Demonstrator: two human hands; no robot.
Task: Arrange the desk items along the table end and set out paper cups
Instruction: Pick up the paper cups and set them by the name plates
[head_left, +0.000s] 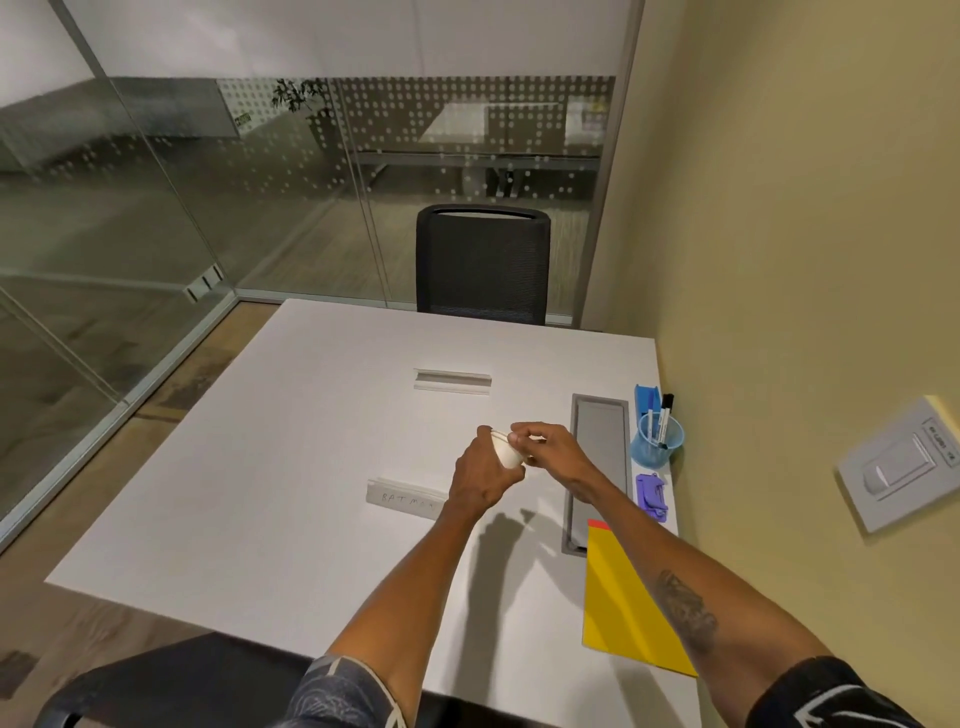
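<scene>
A small stack of white paper cups is held above the middle of the white table. My left hand grips the stack from the left, and my right hand pinches its rim from the right. Along the table's right end stand a blue pen holder with markers, a blue box, a purple stapler and a yellow folder.
A folded name card lies just left of my left wrist, and another one sits farther back. A grey cable tray lid runs beside the desk items. A black chair faces the far edge. The wall is close on the right.
</scene>
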